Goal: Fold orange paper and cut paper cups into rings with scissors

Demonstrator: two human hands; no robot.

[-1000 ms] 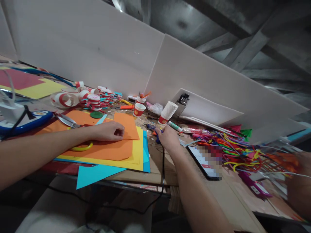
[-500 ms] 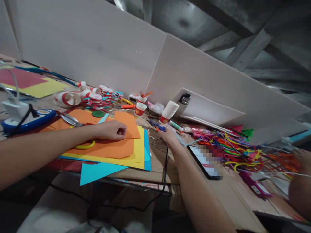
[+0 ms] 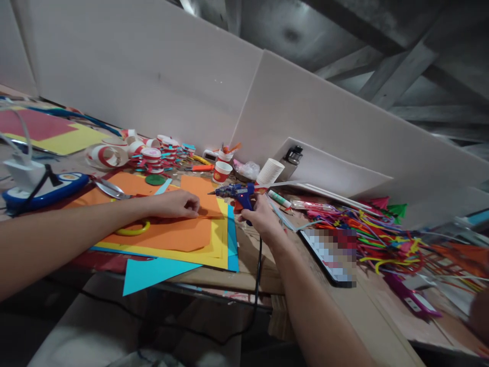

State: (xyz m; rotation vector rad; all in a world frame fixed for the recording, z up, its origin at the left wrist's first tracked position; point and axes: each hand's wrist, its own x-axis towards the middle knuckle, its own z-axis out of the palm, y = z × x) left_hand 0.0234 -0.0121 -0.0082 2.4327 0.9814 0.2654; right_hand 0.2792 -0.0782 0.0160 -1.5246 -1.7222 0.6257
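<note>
My right hand (image 3: 264,218) is wrapped round the handle of a blue hot glue gun (image 3: 241,192), held above the table with its nozzle pointing left. A pale glue stick (image 3: 280,184) sticks out of its back end, and a black cord (image 3: 260,270) hangs below. My left hand (image 3: 179,205) has its fingers curled at the edge of a small orange paper sheet (image 3: 204,196), pinching it; the fingertips are partly hidden. Beneath lie larger orange paper (image 3: 183,237), yellow paper (image 3: 216,257) and blue paper (image 3: 153,272). Yellow-handled scissors (image 3: 133,229) lie partly under my left forearm.
Paper cups (image 3: 222,172) and a tilted cup stack (image 3: 270,172) stand behind. Decorated cup pieces (image 3: 152,159) cluster left of them. Further left is a blue-white power strip (image 3: 49,191). Rightward lie a phone (image 3: 324,260), colourful pipe cleaners (image 3: 374,237) and another person's arm (image 3: 479,311).
My right hand has lifted the glue gun off the table and turned its nozzle leftward toward the orange paper. My left hand has barely moved. The other person's hand has drawn away at the right.
</note>
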